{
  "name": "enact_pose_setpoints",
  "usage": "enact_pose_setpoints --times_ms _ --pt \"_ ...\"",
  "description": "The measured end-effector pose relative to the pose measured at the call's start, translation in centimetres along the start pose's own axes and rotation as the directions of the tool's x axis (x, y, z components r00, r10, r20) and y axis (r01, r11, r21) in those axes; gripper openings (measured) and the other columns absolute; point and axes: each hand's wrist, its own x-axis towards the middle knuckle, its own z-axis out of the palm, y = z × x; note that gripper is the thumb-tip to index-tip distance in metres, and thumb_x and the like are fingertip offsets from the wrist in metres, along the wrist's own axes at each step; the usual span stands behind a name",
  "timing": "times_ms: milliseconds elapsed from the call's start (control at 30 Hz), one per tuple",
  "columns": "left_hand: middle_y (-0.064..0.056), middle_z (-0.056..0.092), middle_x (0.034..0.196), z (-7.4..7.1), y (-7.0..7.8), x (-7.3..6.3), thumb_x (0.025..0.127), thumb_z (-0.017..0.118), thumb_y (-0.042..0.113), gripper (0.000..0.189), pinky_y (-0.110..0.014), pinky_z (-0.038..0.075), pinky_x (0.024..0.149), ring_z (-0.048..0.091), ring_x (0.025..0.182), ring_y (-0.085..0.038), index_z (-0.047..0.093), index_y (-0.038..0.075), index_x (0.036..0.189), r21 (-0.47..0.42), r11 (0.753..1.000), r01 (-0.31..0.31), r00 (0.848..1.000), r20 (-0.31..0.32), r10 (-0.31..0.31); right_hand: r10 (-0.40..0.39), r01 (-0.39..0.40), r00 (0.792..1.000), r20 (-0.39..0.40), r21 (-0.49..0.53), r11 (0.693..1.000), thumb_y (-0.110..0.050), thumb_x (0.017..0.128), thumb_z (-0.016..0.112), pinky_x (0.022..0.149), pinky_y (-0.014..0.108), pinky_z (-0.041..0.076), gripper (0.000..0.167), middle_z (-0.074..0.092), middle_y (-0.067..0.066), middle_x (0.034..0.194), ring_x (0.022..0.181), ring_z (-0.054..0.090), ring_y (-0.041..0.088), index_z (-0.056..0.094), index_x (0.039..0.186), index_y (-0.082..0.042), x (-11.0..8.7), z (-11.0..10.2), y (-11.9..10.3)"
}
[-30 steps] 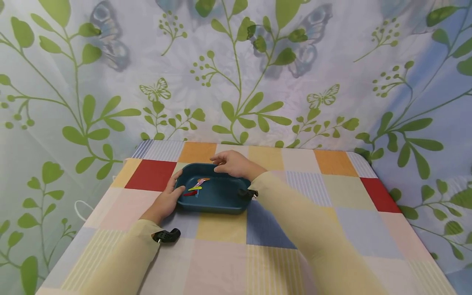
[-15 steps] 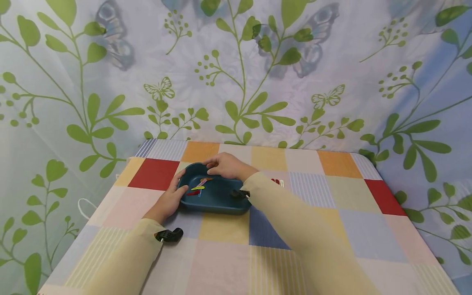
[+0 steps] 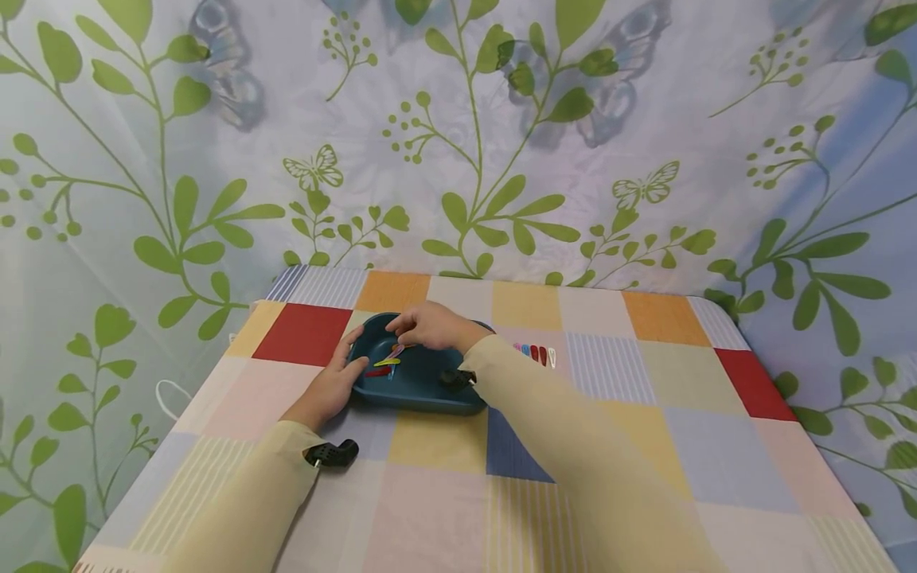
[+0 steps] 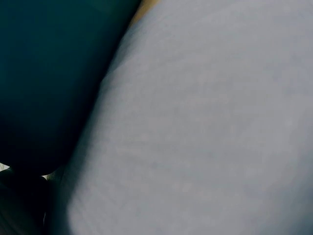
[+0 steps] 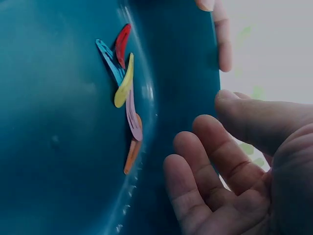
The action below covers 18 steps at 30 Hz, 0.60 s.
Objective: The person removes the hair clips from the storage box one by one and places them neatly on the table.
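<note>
1. The right hand (image 3: 433, 326) has moved from the tray's twelve o'clock rim toward eleven, lower over the interior; the sleeve's shift uncovers a clip row (image 3: 534, 354) on the cloth at three o'clock.
2. That likely puts its fingers within reach of the loose clips; its thumb and fingertips are apart, nothing visible between them.
3. The left hand (image 3: 331, 390) grips the blue tray (image 3: 423, 401) at nine o'clock, thumb over the rim.
4. Inside, toward nine o'clock, lie red (image 5: 122, 46), blue (image 5: 107, 59), yellow (image 5: 124, 84), lilac (image 5: 131, 115) and orange (image 5: 129, 157) clips, partly overlapping.
</note>
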Motion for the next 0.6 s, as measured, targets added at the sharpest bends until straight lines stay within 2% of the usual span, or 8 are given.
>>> enact_pose_setpoints --times_ms 233,600 --pt "-0.009 0.004 0.179 -0.1 0.2 -0.1 0.112 0.039 0.042 0.065 -0.083 0.011 0.120 0.008 0.162 -0.048 0.003 0.053 0.165 0.002 1.000 0.008 1.000 0.008 -0.008 -0.012 0.014 0.998 0.054 -0.037 0.999 -0.013 0.102 0.069 0.103 0.034 0.057 0.037 0.078 0.006 0.125 0.120 0.071 0.020 0.069 0.139 -0.009 1.1 1.0 0.3" --pt "-0.008 0.005 0.179 -0.2 0.1 0.0 0.112 0.040 0.041 0.066 -0.082 0.013 0.120 0.008 0.163 -0.047 0.004 0.052 0.166 0.001 1.000 0.000 1.000 0.014 0.000 -0.007 0.018 0.996 0.088 -0.132 0.991 -0.013 0.102 0.069 0.099 0.029 0.057 0.035 0.079 0.002 0.123 0.115 0.072 0.015 0.072 0.136 -0.013 2.4 2.2 1.1"
